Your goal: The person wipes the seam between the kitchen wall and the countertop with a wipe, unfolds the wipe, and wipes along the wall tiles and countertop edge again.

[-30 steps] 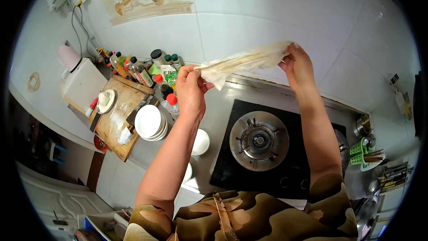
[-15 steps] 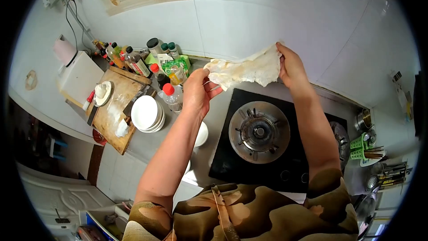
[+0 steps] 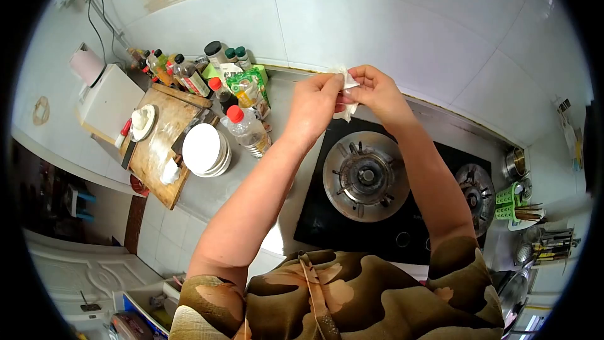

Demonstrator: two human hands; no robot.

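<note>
Both hands meet above the back edge of the cooktop. Between them is a thin whitish cloth (image 3: 347, 113), bunched up; most of it is hidden by the fingers, and I cannot tell whether it is fabric or paper. My left hand (image 3: 313, 104) pinches it from the left with thumb and fingers. From the right, my right hand (image 3: 379, 99) is closed on the same cloth, fingertips close to those of the left. Below the hands lies the bare gas burner (image 3: 367, 176) on the black glass cooktop (image 3: 314, 226).
Left of my arm stand a red-capped bottle (image 3: 247, 129) and a stack of white bowls (image 3: 202, 149). A floury cutting board (image 3: 160, 151) bears a knife and a small plate (image 3: 145, 123) of dough. Several seasoning bottles line the wall. A green utensil basket (image 3: 505, 203) is at right.
The cloth was stretched wide between my hands; now it is gathered up small. My hands have come together, the right one moving left and the left one moving right.
</note>
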